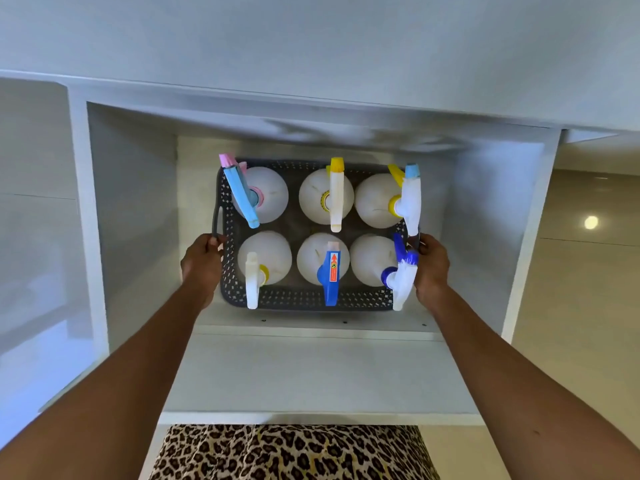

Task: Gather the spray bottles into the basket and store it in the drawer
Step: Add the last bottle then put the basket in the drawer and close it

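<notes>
A dark grey perforated basket (294, 299) sits low inside an open white drawer (311, 372). It holds several white spray bottles (266, 192) in two rows, with blue, yellow, white and pink trigger heads. My left hand (201, 261) grips the basket's left handle. My right hand (431, 265) grips its right side, next to a bottle with a dark blue collar (403, 275). Whether the basket rests on the drawer floor I cannot tell.
The white countertop edge (311, 95) overhangs the drawer. The white cabinet fronts (38, 220) stand at left. The beige tiled floor (588, 271) lies at right. The drawer's front panel (311, 419) is near my leopard-print clothing (291, 452).
</notes>
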Demonstrator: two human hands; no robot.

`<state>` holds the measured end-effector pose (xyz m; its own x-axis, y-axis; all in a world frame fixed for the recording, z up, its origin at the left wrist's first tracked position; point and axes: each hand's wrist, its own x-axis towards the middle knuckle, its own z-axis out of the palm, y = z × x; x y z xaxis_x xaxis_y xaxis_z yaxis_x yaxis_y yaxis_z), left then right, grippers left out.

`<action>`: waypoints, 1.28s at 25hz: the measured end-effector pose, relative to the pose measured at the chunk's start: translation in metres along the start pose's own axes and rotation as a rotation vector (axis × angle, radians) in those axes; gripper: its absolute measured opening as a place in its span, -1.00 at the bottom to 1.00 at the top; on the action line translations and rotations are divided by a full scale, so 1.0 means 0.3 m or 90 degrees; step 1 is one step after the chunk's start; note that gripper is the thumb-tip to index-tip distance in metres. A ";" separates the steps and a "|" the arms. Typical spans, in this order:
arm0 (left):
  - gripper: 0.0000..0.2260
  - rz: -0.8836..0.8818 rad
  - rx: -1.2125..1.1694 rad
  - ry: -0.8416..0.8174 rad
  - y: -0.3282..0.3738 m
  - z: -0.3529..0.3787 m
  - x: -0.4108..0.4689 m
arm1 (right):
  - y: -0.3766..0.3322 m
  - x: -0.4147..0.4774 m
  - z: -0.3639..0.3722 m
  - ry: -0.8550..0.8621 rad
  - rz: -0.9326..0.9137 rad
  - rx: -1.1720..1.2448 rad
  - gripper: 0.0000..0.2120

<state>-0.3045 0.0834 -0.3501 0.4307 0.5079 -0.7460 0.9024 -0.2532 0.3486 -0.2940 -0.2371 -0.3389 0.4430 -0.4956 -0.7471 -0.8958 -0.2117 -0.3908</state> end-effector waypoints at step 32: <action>-0.33 0.663 0.566 -0.012 -0.526 -0.143 -0.749 | 0.519 -0.875 0.052 0.035 -0.581 -0.652 -0.10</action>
<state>-0.5431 0.0447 -0.2131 0.8924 -0.2504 -0.3754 -0.1510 -0.9496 0.2746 -0.5492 -0.1269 -0.2121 0.9033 0.1262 -0.4100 0.0740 -0.9873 -0.1407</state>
